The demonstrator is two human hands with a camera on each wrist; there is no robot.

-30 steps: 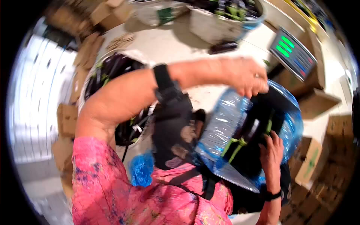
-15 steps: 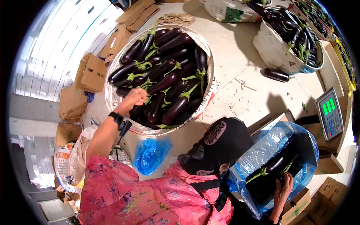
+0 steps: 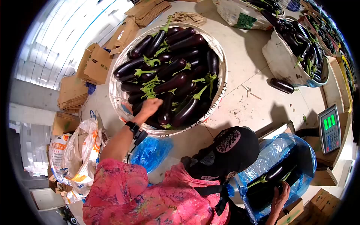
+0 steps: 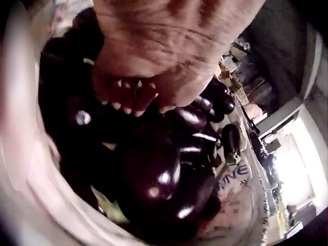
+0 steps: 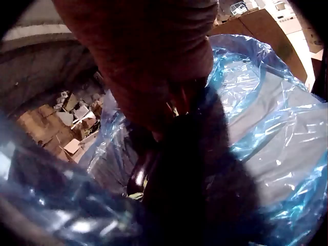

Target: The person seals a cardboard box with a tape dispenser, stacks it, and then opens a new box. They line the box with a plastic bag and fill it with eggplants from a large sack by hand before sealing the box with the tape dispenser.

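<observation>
Glossy dark eggplants (image 3: 170, 83) with green stems fill a round, white-lined container (image 3: 224, 80). My left hand (image 3: 150, 107) is low among them at the near side; in the left wrist view its fingers (image 4: 128, 97) bend down close to a large eggplant (image 4: 151, 164), and whether they grip one is hidden. To the right, a box lined with blue plastic (image 3: 258, 150) holds eggplants (image 3: 275, 172). Inside it, my right hand (image 3: 280, 197) touches the dark contents with bent fingers. The right wrist view shows that hand (image 5: 154, 66) in deep shadow, its grasp hidden.
A scale (image 3: 330, 127) with green digits stands beyond the box. Another eggplant sack (image 3: 279, 56) and a loose eggplant (image 3: 281, 85) are at the upper right. Blue plastic (image 3: 152, 152) lies below the container; flattened cardboard (image 3: 95, 63) and white bags (image 3: 80, 150) are at the left.
My left hand has gone from above the box to the round container, then lower and slightly right among the eggplants. My right hand remains in the box. The head view has swung left.
</observation>
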